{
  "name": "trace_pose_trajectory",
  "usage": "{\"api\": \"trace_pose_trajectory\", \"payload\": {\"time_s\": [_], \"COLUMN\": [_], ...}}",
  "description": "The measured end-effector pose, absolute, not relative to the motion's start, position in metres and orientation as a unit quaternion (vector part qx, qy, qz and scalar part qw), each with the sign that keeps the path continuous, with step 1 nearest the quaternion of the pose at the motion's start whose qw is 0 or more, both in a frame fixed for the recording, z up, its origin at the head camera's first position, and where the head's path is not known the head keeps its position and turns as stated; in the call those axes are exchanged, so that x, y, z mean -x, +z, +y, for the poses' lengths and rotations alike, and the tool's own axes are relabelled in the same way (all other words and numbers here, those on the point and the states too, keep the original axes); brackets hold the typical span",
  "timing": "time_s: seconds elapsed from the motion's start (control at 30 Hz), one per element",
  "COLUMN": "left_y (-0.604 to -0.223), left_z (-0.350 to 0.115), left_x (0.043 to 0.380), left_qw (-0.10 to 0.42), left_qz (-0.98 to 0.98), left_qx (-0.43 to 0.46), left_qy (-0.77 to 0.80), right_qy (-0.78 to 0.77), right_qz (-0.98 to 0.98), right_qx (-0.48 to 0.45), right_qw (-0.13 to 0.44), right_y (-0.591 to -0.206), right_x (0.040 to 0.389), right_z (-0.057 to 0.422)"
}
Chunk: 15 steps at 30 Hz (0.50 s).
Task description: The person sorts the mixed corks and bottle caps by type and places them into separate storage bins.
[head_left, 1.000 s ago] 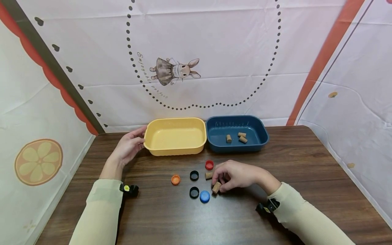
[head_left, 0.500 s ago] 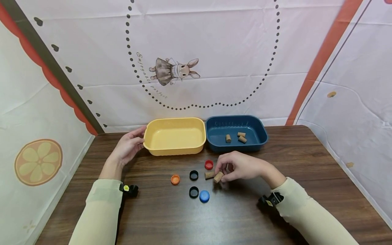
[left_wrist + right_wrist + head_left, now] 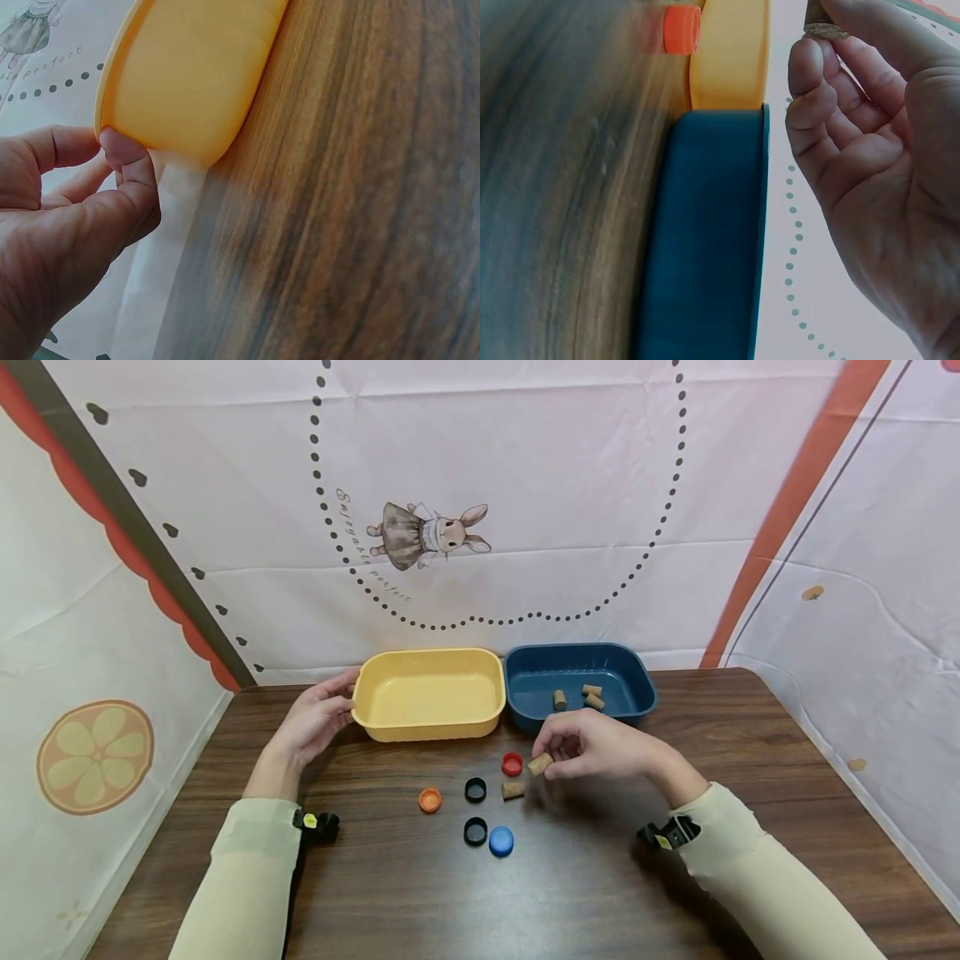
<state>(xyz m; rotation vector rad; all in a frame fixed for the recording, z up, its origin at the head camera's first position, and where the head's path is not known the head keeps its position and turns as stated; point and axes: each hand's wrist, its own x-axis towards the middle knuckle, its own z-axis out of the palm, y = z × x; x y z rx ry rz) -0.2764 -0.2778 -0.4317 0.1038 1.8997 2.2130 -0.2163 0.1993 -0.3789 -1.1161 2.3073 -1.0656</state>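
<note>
A cork (image 3: pixel 540 764) is pinched between the thumb and fingers of my right hand (image 3: pixel 592 745), raised above the table before the blue tray (image 3: pixel 581 723). In the right wrist view only the end of that cork (image 3: pixel 826 31) shows. My left hand (image 3: pixel 317 714) grips the left end of the yellow tray (image 3: pixel 427 732), its thumb and fingers at the rim in the left wrist view. A second cork (image 3: pixel 513 790) lies on the table below the red cap (image 3: pixel 512 764). Three corks (image 3: pixel 593 701) lie inside the blue tray.
Left of the cork on the table lie an orange cap (image 3: pixel 430 800), two black caps (image 3: pixel 476 790) and a blue cap (image 3: pixel 502 841). Both trays stand side by side at the back of the wooden table (image 3: pixel 420 902), against a white printed cloth (image 3: pixel 570 485).
My right hand has lifted its cork off the table and carried it away from me, toward the blue tray. The left hand has stayed at the yellow tray.
</note>
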Motion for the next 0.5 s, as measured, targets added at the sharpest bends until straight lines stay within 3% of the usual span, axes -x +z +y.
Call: {"api": "trace_pose_trajectory", "payload": {"time_s": [0.27,0.5], "left_y": [-0.432,-0.434], "left_z": [-0.278,-0.278], "left_x": [0.277,0.277], "left_qw": [0.111,0.109], "left_qz": [0.644,0.644], "left_qx": [-0.035,-0.035], "left_qy": [0.757,0.756], "right_qy": [-0.390,-0.386], "right_qz": [0.822,0.836], "right_qx": [0.387,0.381], "right_qw": [0.150,0.079], "right_y": [-0.377,-0.377], "right_x": [0.223,0.232], "right_z": [0.203,0.205]}}
